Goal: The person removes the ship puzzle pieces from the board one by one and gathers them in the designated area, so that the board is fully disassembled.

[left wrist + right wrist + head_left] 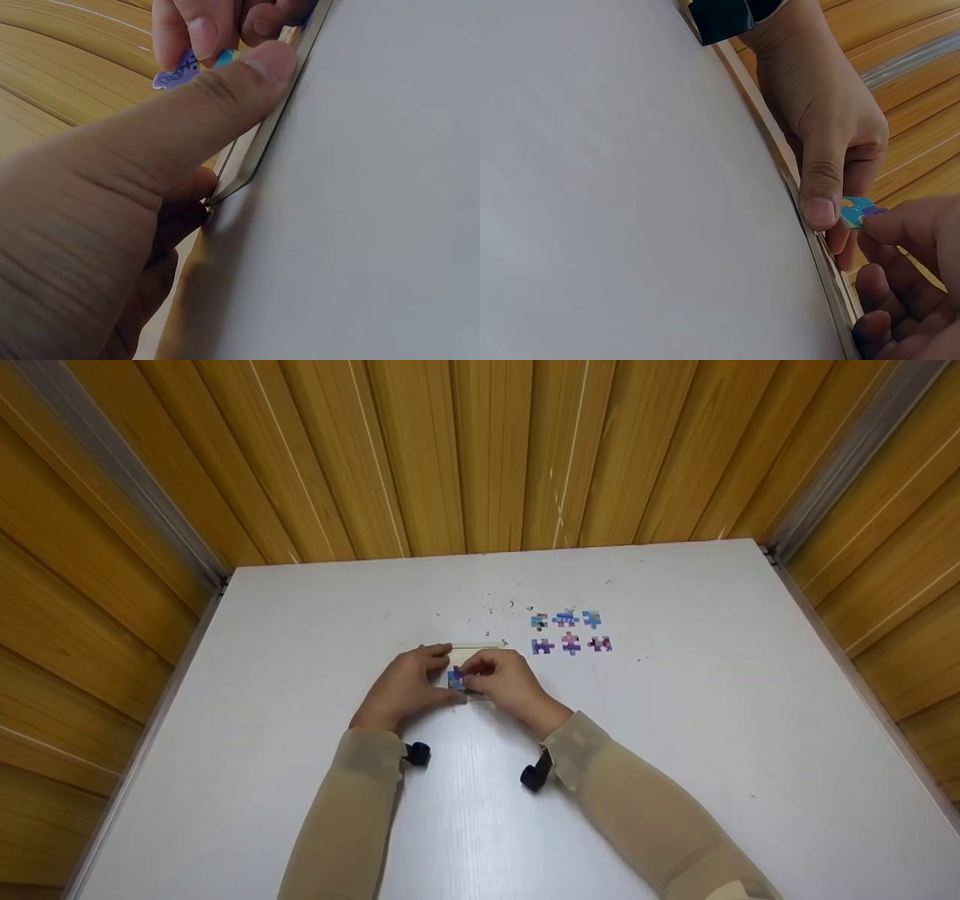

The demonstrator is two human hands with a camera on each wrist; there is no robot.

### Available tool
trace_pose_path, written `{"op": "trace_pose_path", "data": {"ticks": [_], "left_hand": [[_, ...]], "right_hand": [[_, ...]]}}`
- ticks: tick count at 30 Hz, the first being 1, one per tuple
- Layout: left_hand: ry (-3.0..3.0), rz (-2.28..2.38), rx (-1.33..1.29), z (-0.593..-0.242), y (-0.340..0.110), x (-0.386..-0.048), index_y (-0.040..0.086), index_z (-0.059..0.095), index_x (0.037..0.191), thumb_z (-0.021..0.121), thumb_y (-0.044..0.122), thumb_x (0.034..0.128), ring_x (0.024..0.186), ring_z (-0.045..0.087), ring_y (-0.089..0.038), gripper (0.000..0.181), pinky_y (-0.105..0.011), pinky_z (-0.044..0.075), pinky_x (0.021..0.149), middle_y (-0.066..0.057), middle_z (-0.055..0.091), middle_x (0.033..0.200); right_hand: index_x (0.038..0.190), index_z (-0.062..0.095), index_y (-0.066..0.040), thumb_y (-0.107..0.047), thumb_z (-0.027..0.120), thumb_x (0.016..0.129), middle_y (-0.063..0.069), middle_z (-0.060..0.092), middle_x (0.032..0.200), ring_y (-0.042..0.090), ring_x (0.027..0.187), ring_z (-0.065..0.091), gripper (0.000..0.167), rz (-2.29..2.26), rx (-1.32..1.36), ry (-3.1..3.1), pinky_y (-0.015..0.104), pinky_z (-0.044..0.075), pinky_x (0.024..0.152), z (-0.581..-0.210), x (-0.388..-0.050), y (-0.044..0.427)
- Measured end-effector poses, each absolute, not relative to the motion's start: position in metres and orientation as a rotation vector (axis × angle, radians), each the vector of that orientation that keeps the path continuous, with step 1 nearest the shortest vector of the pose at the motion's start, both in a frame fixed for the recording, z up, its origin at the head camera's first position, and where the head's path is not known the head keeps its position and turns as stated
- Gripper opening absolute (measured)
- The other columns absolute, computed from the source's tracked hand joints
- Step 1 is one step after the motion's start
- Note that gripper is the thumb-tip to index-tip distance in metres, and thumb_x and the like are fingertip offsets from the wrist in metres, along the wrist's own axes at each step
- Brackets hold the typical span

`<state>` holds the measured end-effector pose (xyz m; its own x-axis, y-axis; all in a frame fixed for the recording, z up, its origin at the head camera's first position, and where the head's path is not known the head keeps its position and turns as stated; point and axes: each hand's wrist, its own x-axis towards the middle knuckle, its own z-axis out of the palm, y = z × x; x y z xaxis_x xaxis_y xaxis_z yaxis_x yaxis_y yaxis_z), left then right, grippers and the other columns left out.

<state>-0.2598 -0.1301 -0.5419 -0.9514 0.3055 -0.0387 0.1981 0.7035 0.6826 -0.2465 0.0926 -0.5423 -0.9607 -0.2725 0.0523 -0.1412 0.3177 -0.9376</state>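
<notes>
A small pale tray (pixel 475 646) lies on the white table, partly covered by both hands. My left hand (pixel 409 682) grips its left side, thumb along the near edge and fingers at the far edge. Between the thumb and fingertips of my right hand (pixel 510 681) is a blue and purple puzzle piece (pixel 455 679), over the tray's left part. The right wrist view shows this piece (pixel 859 211) tilted beside the left thumb. In the left wrist view its purple end (pixel 177 73) shows under the right fingers; the tray's interior is mostly hidden.
Several puzzle pieces stand in two rows right of the tray, among them a blue one (pixel 592 619) and a pink-purple one (pixel 571 643). Small dark specks dot the white table (pixel 315 622). Yellow wooden panels (pixel 487 457) rise behind and at both sides.
</notes>
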Motion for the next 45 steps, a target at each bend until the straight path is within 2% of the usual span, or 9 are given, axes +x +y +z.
{"op": "trace_pose_path", "data": {"ticks": [10, 18, 23, 27, 38, 45], "left_hand": [[2.766, 1.053, 0.361, -0.542, -0.128, -0.260, 0.013, 0.072, 0.152, 0.104, 0.044, 0.0812, 0.168, 0.046, -0.030, 0.084, -0.051, 0.039, 0.140, 0.007, 0.060, 0.171], [2.765, 1.049, 0.327, -0.541, -0.125, -0.259, 0.013, 0.074, 0.151, 0.105, 0.043, 0.0798, 0.168, 0.047, -0.026, 0.083, -0.048, 0.039, 0.140, 0.009, 0.060, 0.170], [2.746, 1.050, 0.294, -0.540, -0.123, -0.259, 0.013, 0.073, 0.152, 0.106, 0.043, 0.0790, 0.168, 0.046, -0.027, 0.085, -0.048, 0.039, 0.140, 0.009, 0.060, 0.171], [2.730, 1.052, 0.275, -0.538, -0.123, -0.259, 0.014, 0.072, 0.153, 0.106, 0.043, 0.0789, 0.168, 0.045, -0.026, 0.087, -0.049, 0.038, 0.141, 0.010, 0.058, 0.172], [2.725, 1.061, 0.257, -0.539, -0.124, -0.259, 0.013, 0.072, 0.153, 0.107, 0.040, 0.0771, 0.169, 0.044, -0.026, 0.088, -0.047, 0.036, 0.141, 0.012, 0.058, 0.171], [2.723, 1.102, 0.299, -0.539, -0.127, -0.259, 0.010, 0.072, 0.152, 0.107, 0.039, 0.0771, 0.170, 0.043, -0.027, 0.088, -0.048, 0.036, 0.142, 0.011, 0.059, 0.171]], "right_hand": [[0.106, 0.088, -0.009, -0.004, 0.081, 0.096, 0.006, 0.083, 0.104, 0.014, 0.094, 0.066, 0.013, -1.749, -0.295, 2.466, 0.026, 0.054, 0.085, -0.534, -0.251, 0.098], [0.108, 0.087, -0.004, -0.002, 0.079, 0.093, 0.005, 0.084, 0.104, 0.012, 0.088, 0.067, 0.017, -1.842, -0.276, 2.360, 0.022, 0.057, 0.077, -0.523, -0.250, 0.111], [0.115, 0.085, -0.005, -0.003, 0.078, 0.100, 0.008, 0.083, 0.115, 0.015, 0.094, 0.071, 0.017, -1.880, -0.223, 2.293, 0.026, 0.064, 0.081, -0.514, -0.251, 0.129], [0.120, 0.084, -0.009, -0.008, 0.078, 0.104, 0.007, 0.081, 0.119, 0.019, 0.102, 0.073, 0.018, -1.864, -0.192, 2.305, 0.027, 0.063, 0.086, -0.506, -0.251, 0.149], [0.129, 0.079, -0.004, -0.012, 0.080, 0.103, 0.005, 0.076, 0.121, 0.018, 0.101, 0.071, 0.027, -1.895, -0.067, 2.303, 0.022, 0.061, 0.084, -0.502, -0.254, 0.193], [0.129, 0.078, -0.003, -0.011, 0.081, 0.104, 0.002, 0.076, 0.115, 0.017, 0.098, 0.071, 0.027, -1.915, -0.012, 2.287, 0.020, 0.061, 0.082, -0.505, -0.256, 0.202]]}}
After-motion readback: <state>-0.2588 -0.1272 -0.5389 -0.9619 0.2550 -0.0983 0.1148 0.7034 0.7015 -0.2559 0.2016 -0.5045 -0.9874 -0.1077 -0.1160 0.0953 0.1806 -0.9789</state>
